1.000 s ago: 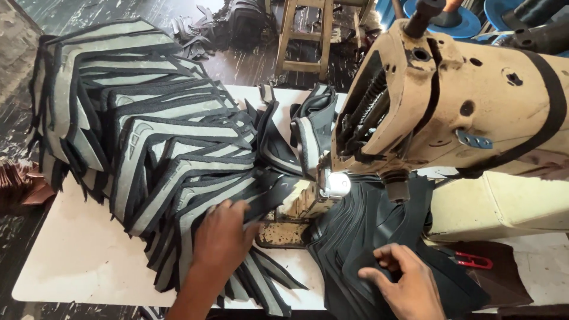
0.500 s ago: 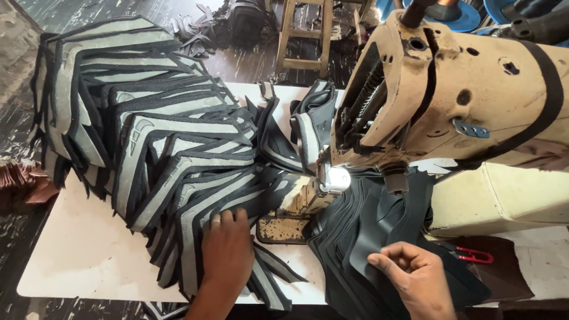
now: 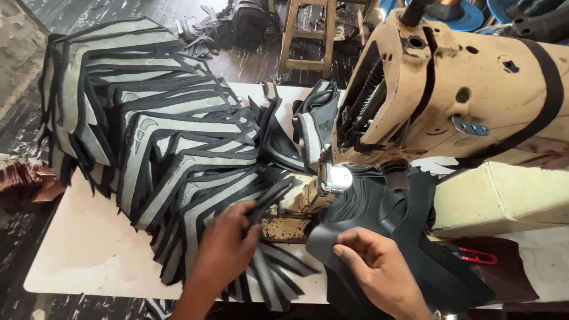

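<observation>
Left hand [image 3: 228,246] pinches a black strip [image 3: 269,201] off the grey-and-black stack [image 3: 160,154] near the desk's [image 3: 89,255] front edge. Right hand [image 3: 379,272] grips a dark piece [image 3: 326,243] — fingertips hidden — beneath the sewing machine [image 3: 462,89].

Both forearms run off the bottom edge below the hands. The left hand [image 3: 222,246] covers the lower end of the grey-and-black stack [image 3: 154,142]. Right of the right hand [image 3: 379,269], the sewing machine [image 3: 474,89] is cut by the frame, its needle hidden behind its head.
</observation>
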